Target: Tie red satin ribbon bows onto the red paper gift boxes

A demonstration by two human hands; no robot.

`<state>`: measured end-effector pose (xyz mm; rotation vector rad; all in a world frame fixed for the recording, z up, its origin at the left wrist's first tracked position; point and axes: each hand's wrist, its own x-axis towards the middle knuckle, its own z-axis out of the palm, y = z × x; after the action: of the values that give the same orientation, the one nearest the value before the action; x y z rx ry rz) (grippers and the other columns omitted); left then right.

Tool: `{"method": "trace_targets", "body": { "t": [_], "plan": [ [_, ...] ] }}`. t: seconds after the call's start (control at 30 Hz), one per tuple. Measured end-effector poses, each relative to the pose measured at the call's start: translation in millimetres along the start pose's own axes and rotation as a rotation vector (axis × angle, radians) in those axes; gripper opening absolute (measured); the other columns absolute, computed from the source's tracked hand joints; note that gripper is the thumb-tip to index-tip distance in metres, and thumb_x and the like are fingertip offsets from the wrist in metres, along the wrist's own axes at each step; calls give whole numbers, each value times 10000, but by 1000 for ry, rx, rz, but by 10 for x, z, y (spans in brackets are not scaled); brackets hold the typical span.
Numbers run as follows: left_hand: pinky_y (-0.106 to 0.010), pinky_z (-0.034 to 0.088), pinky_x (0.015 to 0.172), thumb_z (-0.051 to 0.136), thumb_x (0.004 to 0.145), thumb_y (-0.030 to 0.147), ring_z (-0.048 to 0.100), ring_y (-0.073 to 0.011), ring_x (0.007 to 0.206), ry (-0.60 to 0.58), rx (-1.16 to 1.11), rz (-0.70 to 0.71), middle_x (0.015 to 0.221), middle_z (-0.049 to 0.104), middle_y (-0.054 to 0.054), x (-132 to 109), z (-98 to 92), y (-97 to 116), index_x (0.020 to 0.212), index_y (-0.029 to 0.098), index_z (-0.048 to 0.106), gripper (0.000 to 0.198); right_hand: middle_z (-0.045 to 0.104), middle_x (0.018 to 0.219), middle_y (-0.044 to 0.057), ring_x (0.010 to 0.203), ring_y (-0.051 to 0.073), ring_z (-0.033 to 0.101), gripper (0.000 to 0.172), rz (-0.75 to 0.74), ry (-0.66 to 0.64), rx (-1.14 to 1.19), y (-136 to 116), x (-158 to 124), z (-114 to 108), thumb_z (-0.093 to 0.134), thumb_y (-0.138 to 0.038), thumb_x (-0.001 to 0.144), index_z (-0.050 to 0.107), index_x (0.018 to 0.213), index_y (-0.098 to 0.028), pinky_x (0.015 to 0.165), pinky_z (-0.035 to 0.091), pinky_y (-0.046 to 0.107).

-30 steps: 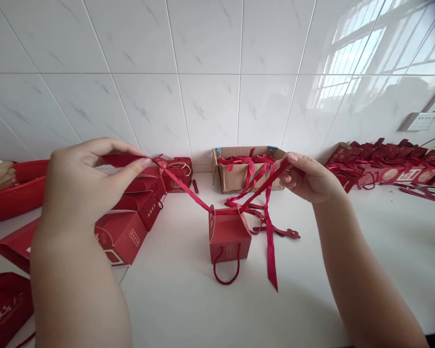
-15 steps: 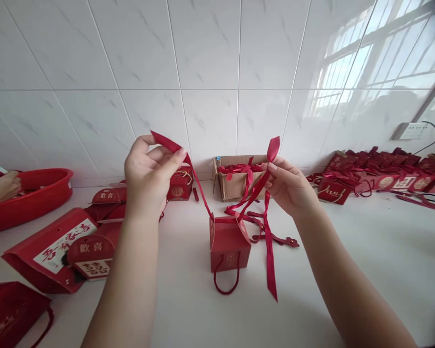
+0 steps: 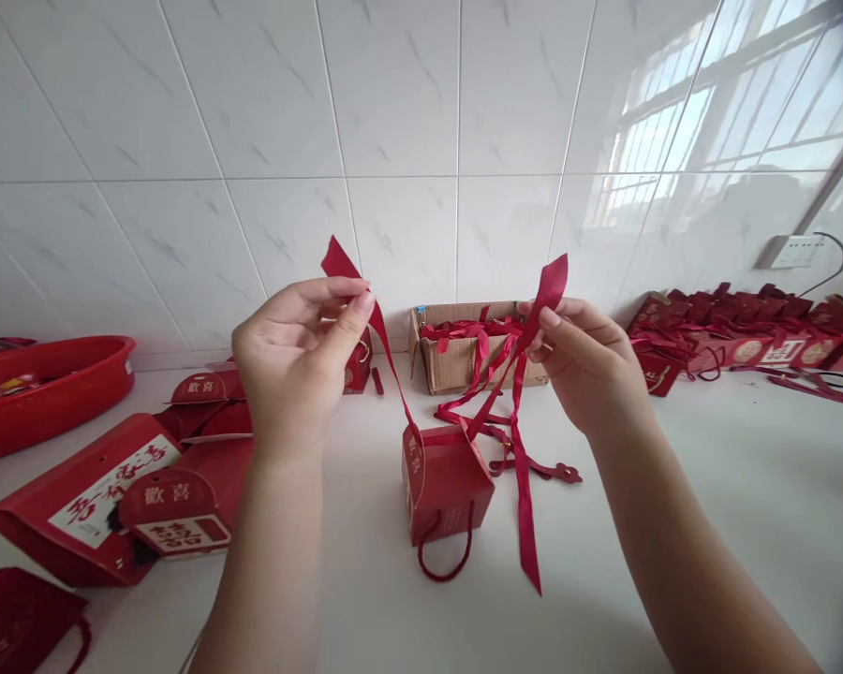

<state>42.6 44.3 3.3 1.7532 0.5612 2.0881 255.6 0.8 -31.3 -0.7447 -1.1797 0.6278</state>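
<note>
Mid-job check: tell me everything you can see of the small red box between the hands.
The small red box looks like glossy cardboard, with a rounded, gold-printed flap at its top left. It stands on the white counter, one corner turned toward the camera. A red cord handle hangs from its front onto the counter. A ribbon runs across its top, its ends rising to the left hand and the right hand. Neither hand touches the box itself.

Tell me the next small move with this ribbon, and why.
Probably cross the two ends above the red gift box: the left hand and right hand each pinch one end of the ribbon, held apart, and no knot shows.
</note>
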Motion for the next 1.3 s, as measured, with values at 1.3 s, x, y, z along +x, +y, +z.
{"method": "trace_targets", "body": {
  "t": [1.3],
  "plan": [
    [-273,554,668,716,732,180,644,-135,739,-383,-147,-179,915,645,-2,-198,146,175,1220,295,500,545,678,764,2,510,78,573,116,23,-82,110,-169,-129,82,649,-252,808,691,898,-193,493,496,229]
  ]
}}
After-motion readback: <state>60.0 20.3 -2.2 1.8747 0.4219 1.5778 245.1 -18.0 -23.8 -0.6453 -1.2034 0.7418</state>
